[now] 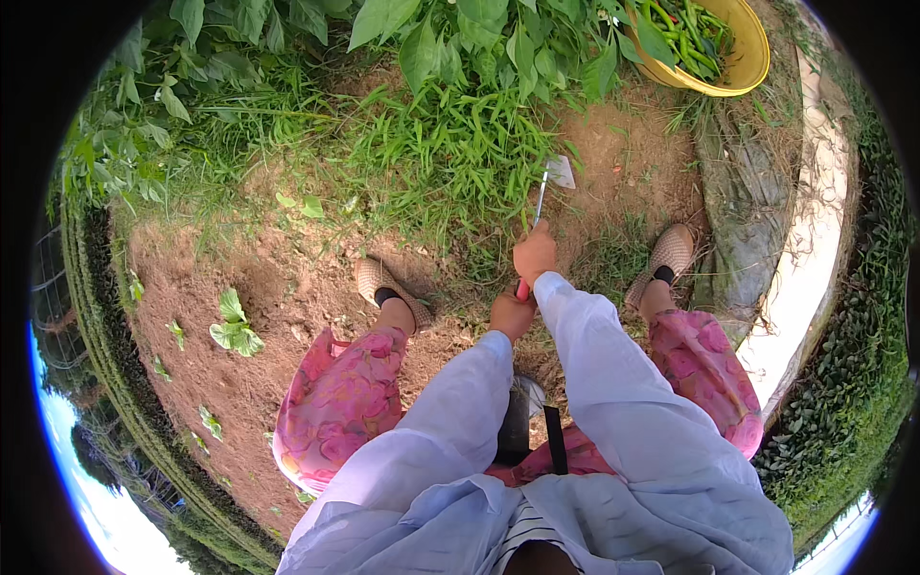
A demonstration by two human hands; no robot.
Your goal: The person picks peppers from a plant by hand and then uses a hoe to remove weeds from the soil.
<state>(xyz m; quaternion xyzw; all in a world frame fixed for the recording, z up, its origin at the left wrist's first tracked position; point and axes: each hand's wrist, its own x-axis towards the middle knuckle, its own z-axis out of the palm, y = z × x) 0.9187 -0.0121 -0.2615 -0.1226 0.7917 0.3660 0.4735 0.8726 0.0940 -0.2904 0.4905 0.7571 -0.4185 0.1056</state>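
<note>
Both of my hands grip a small hoe with a thin metal shaft. My right hand is closed around it farther forward. Nearer my body, my left hand wraps the rear of the handle. A bit of red grip shows between the two hands. The flat metal blade is at the right edge of a dense patch of green grassy weeds, over bare brown soil. From this angle I cannot tell whether the blade touches the ground.
A yellow tub of green chili peppers stands at the upper right. Leafy pepper plants grow along the top. Young seedlings dot the soil at left. On the right are a grey plastic sheet and a pale concrete edge.
</note>
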